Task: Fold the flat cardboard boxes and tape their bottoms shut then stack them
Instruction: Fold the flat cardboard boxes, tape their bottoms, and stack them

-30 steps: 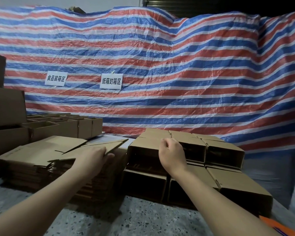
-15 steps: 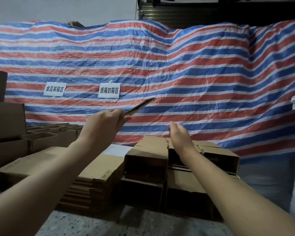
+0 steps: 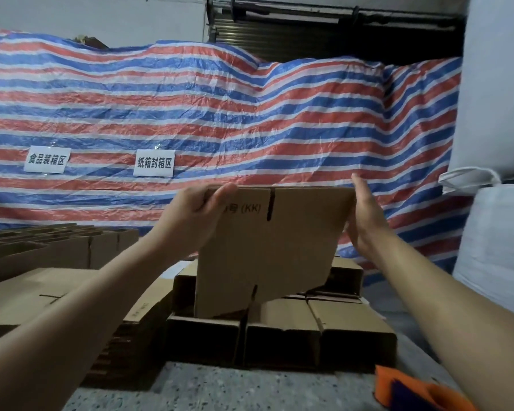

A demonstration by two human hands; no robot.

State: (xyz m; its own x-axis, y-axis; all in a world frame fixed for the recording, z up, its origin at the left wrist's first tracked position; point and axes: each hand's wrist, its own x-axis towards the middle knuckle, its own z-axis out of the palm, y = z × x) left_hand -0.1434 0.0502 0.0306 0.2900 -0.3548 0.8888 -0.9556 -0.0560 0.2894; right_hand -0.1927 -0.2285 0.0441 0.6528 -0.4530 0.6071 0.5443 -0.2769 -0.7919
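A flat brown cardboard box (image 3: 267, 250) stands upright in the air in front of me, its printed face toward the camera. My left hand (image 3: 196, 216) grips its top left corner, thumb on the front. My right hand (image 3: 364, 215) lies flat against its right edge with straight fingers. Below it stand several folded boxes (image 3: 282, 333) in two layers. A pile of flat boxes (image 3: 42, 295) lies at the lower left.
More folded open boxes (image 3: 57, 244) line the far left. A striped red, white and blue tarp (image 3: 250, 120) with two paper signs hangs behind. White sacks (image 3: 499, 232) rise at the right. An orange object (image 3: 410, 393) sits at the bottom right on the speckled floor (image 3: 220, 390).
My left hand lifted a flat box off the pile and turned it upright before me. My right hand left the folded boxes and rose to its right edge.
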